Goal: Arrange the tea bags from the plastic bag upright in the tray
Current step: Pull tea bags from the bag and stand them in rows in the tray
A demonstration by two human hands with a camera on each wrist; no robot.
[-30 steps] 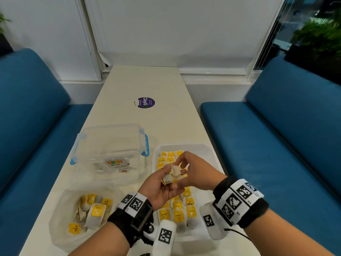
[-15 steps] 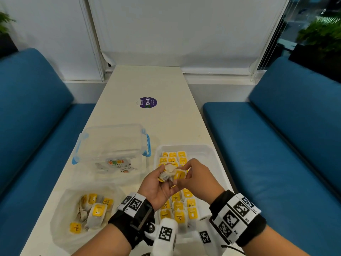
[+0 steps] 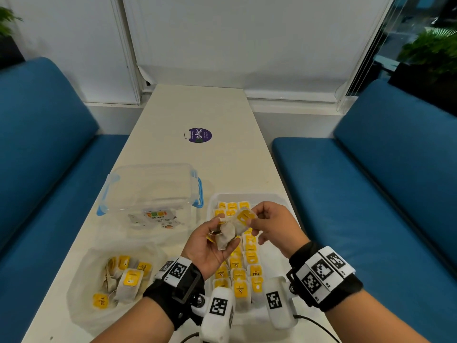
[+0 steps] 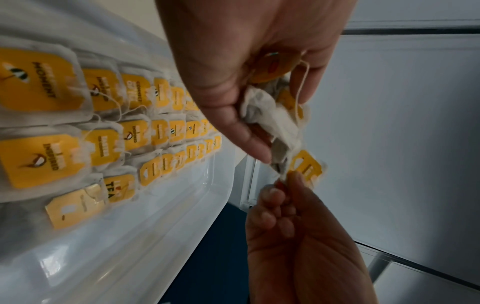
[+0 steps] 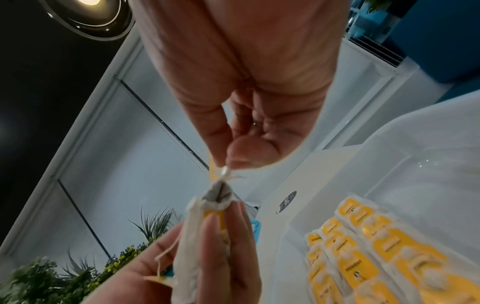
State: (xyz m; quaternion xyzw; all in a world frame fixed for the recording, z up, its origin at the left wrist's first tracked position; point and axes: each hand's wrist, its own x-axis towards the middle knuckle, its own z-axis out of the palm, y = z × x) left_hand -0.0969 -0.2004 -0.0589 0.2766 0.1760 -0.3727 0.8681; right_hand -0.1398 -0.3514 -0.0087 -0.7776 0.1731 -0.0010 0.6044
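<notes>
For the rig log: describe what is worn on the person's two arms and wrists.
Both forearms are bare, without sleeves. The left hand and right hand each have a black wrist strap with white bands bearing square black-and-white markers. A white camera pod with its own marker hangs under each wrist; thin black cables trail from them.

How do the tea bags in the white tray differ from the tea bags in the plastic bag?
The tea bags in the tray stand in neat rows, yellow tags facing one way; the tea bags in the plastic bag lie in a loose heap, tags turned different ways. The tray holds many; the plastic bag holds only a few. Both groups have white pouches with yellow tags.
</notes>
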